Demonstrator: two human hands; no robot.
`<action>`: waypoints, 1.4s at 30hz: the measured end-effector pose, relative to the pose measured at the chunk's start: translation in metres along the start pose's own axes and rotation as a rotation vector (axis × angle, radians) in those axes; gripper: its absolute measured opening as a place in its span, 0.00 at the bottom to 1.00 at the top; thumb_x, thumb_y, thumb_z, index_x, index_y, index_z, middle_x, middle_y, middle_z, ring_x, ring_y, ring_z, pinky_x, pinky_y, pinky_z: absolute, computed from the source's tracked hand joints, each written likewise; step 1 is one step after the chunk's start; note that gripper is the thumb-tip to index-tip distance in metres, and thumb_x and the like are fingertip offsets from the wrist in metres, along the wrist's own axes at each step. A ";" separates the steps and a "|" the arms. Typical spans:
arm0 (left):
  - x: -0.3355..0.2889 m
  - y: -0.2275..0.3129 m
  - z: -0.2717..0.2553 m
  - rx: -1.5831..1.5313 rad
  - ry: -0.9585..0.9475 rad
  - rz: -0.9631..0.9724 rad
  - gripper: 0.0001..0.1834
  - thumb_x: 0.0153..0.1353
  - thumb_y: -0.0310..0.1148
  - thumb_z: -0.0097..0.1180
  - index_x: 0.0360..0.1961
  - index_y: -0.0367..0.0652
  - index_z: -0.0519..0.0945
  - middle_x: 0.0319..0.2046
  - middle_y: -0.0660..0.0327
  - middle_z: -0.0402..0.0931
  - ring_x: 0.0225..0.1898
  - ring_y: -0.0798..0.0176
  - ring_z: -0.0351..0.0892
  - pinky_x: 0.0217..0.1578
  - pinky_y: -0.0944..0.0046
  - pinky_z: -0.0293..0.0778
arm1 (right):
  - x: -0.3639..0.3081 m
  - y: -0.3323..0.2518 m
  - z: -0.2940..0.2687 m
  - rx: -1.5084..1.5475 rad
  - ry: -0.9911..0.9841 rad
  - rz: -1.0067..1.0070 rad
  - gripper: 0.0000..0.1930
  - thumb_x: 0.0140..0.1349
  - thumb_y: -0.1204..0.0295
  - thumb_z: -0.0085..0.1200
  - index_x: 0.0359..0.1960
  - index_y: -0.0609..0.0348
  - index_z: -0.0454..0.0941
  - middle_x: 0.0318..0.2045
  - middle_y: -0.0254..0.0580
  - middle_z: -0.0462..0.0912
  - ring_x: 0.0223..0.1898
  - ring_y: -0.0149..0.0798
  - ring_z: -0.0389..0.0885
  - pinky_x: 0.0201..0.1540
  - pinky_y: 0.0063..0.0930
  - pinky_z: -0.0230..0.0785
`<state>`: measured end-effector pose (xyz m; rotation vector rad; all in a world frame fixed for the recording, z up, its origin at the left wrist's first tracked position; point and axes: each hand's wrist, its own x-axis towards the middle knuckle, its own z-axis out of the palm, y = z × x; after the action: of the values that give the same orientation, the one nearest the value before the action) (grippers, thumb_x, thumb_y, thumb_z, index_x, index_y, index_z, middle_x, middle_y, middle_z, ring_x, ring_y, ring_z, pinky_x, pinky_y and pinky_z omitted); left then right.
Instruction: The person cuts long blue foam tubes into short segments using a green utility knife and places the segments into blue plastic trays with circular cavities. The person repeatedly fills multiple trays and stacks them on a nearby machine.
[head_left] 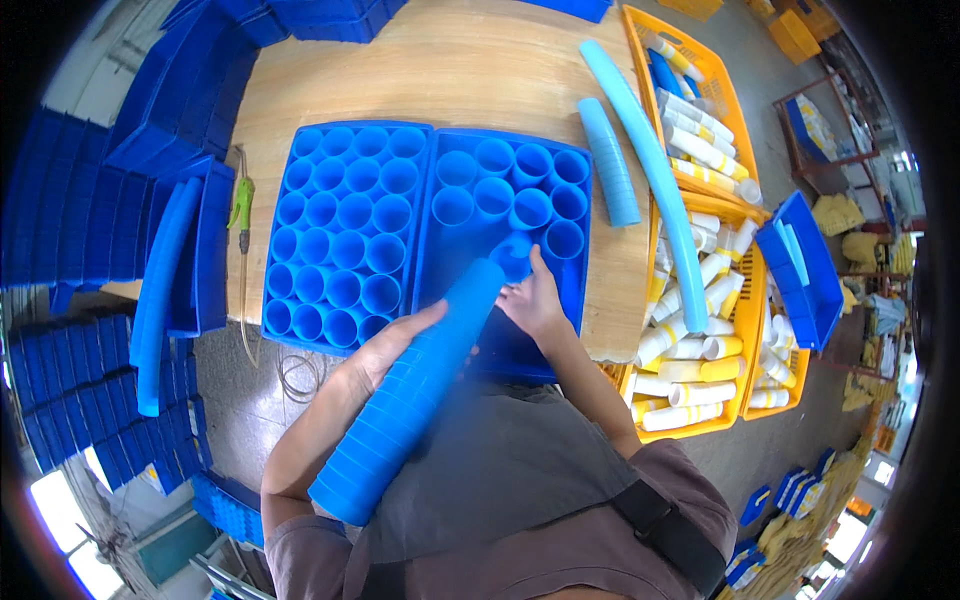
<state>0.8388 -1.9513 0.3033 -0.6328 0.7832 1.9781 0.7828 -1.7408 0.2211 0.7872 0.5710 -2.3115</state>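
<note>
A long stack of nested blue plastic cups (400,400) lies slanted across my front, and my left hand (390,345) is wrapped round it near its upper end. Closed on a single blue cup (511,262), my right hand (535,300) is inside the right blue crate (567,295), close to the stack's tip. Several cups stand upright in that crate, in rows at its far end. Beside it, the left blue crate (268,300) holds rows of upright blue cups, open ends up. Part of my left hand's grip is hidden behind the stack.
Two light-blue cup stacks, a short one (608,165) and a long curved one (650,170), lie to the right. Yellow baskets (745,385) there hold white and yellow cups. A green air gun (241,205) with a hose lies left, near piled blue crates (60,200).
</note>
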 end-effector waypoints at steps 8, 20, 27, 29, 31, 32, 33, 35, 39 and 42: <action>-0.011 -0.001 -0.018 0.053 0.184 -0.012 0.31 0.69 0.53 0.54 0.56 0.33 0.73 0.41 0.44 0.81 0.39 0.53 0.85 0.36 0.56 0.85 | 0.022 0.026 0.005 -0.336 -0.302 0.105 0.26 0.72 0.50 0.48 0.55 0.63 0.69 0.51 0.48 0.78 0.55 0.47 0.77 0.62 0.46 0.64; -0.042 -0.027 -0.044 0.055 0.085 0.014 0.35 0.65 0.54 0.59 0.55 0.29 0.73 0.43 0.42 0.80 0.39 0.47 0.85 0.41 0.50 0.84 | 0.020 0.040 0.020 -0.408 -0.216 0.207 0.26 0.70 0.50 0.53 0.54 0.62 0.71 0.51 0.46 0.79 0.53 0.43 0.79 0.62 0.42 0.67; -0.047 -0.030 -0.058 -0.348 0.012 -0.142 0.35 0.65 0.52 0.60 0.56 0.27 0.72 0.43 0.40 0.80 0.40 0.46 0.85 0.41 0.50 0.85 | 0.009 0.021 0.008 -1.306 -0.060 -0.465 0.25 0.68 0.58 0.57 0.59 0.63 0.69 0.55 0.47 0.78 0.41 0.42 0.85 0.37 0.35 0.79; -0.041 -0.036 -0.059 -0.255 -0.004 -0.088 0.35 0.65 0.52 0.60 0.57 0.28 0.72 0.44 0.41 0.80 0.41 0.48 0.85 0.41 0.51 0.85 | 0.006 0.016 0.008 -1.842 -0.108 -1.116 0.25 0.67 0.61 0.58 0.60 0.64 0.70 0.54 0.49 0.78 0.37 0.42 0.85 0.35 0.30 0.78; -0.028 -0.041 -0.060 -0.131 0.022 -0.031 0.35 0.65 0.51 0.60 0.57 0.28 0.72 0.46 0.42 0.80 0.43 0.49 0.85 0.41 0.52 0.85 | 0.015 0.010 0.007 -2.118 0.071 -1.139 0.21 0.59 0.67 0.63 0.51 0.62 0.74 0.48 0.54 0.80 0.34 0.51 0.85 0.33 0.39 0.77; -0.020 -0.043 -0.062 -0.073 0.016 0.000 0.34 0.66 0.51 0.60 0.58 0.28 0.71 0.46 0.42 0.80 0.43 0.50 0.84 0.42 0.53 0.85 | 0.030 0.006 0.009 -2.267 0.131 -1.071 0.18 0.59 0.67 0.63 0.47 0.61 0.76 0.45 0.53 0.81 0.32 0.51 0.85 0.32 0.38 0.76; -0.012 -0.043 -0.063 -0.020 0.015 0.033 0.34 0.66 0.50 0.59 0.58 0.28 0.71 0.47 0.43 0.79 0.44 0.51 0.84 0.42 0.53 0.85 | 0.045 0.002 0.009 -2.385 0.177 -1.072 0.14 0.60 0.67 0.63 0.44 0.60 0.78 0.43 0.52 0.83 0.30 0.50 0.85 0.30 0.37 0.76; 0.004 -0.043 -0.065 -0.052 0.031 -0.017 0.33 0.67 0.50 0.58 0.58 0.29 0.71 0.48 0.44 0.79 0.45 0.52 0.84 0.42 0.54 0.84 | 0.066 -0.003 0.004 -2.456 0.166 -1.041 0.11 0.59 0.66 0.63 0.35 0.60 0.78 0.34 0.50 0.83 0.28 0.52 0.83 0.28 0.40 0.74; 0.028 -0.028 -0.069 -0.119 -0.008 -0.037 0.32 0.69 0.49 0.55 0.59 0.29 0.71 0.48 0.45 0.79 0.45 0.52 0.84 0.42 0.54 0.84 | 0.069 -0.007 0.000 -2.414 0.188 -1.088 0.13 0.60 0.63 0.62 0.25 0.60 0.78 0.23 0.47 0.81 0.24 0.52 0.82 0.25 0.41 0.71; 0.039 -0.016 -0.070 -0.244 -0.049 0.005 0.32 0.71 0.50 0.51 0.60 0.29 0.68 0.47 0.44 0.79 0.43 0.50 0.84 0.41 0.54 0.84 | 0.036 -0.008 0.016 -2.307 0.167 -1.243 0.14 0.60 0.61 0.63 0.26 0.59 0.78 0.24 0.47 0.81 0.23 0.53 0.81 0.23 0.41 0.70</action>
<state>0.8434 -1.9743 0.2247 -0.7218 0.5177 2.1040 0.7485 -1.7591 0.2105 -0.7750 3.1658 -0.5428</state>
